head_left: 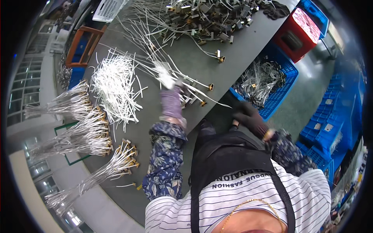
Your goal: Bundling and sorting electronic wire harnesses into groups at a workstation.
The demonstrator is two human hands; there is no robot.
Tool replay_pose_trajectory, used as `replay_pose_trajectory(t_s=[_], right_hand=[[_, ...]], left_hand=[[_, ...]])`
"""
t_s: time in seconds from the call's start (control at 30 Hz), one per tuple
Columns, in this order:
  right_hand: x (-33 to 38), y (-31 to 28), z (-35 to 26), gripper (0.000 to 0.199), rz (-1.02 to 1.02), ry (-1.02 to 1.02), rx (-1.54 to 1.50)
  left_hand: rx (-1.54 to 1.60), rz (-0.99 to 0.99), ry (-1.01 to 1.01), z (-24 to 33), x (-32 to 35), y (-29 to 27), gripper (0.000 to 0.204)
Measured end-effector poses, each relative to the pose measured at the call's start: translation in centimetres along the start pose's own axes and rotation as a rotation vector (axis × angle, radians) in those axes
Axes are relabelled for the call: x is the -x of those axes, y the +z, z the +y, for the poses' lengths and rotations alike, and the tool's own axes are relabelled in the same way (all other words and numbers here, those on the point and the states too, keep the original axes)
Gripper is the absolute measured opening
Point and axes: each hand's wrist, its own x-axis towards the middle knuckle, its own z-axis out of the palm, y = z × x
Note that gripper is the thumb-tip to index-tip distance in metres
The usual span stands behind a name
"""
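My left hand (pixel 173 101), in a purple glove with dark fingertips, reaches over the table, closed on a blurred bunch of short white tubes (pixel 165 76). Under and around it lie thin wires with small brass-coloured metal ends (pixel 211 87), several with white tubes along them. One white-covered wire (pixel 219 102) sticks out past the table edge, its tip close to my right hand. That right hand (pixel 250 118), in a dark glove, is beyond the edge with fingers and thumb apart; I see nothing held in it.
A loose heap of white tubes (pixel 116 85) lies left of my left hand. Bundles of wires (pixel 87 134) line the left table edge. A pile of wired metal parts (pixel 210 19) covers the far end. A blue basket (pixel 289 75) of wires and a red box (pixel 297 35) stand right.
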Motion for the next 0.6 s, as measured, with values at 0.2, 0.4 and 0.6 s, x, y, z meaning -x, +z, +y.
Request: replay_pose_trajectory(t_s=[0.2, 0.4, 0.6], right_hand=[[-9.9, 3.8, -5.3, 0.061, 0.051, -0.29, 0.519], [-19.2, 0.8, -6.8, 0.043, 0.242, -0.127, 1.159], [-15.0, -1.3, -4.6, 0.029, 0.525, -0.508, 0.821]], left_hand=[[-0.302, 0.013, 0.006, -0.4, -1.2, -0.6, 0.032], [-0.066, -0.05, -0.188, -1.2, -5.6, -7.7, 0.028], [0.696, -0.203, -0.313, -2.1, -1.1, 0.4, 0.029]])
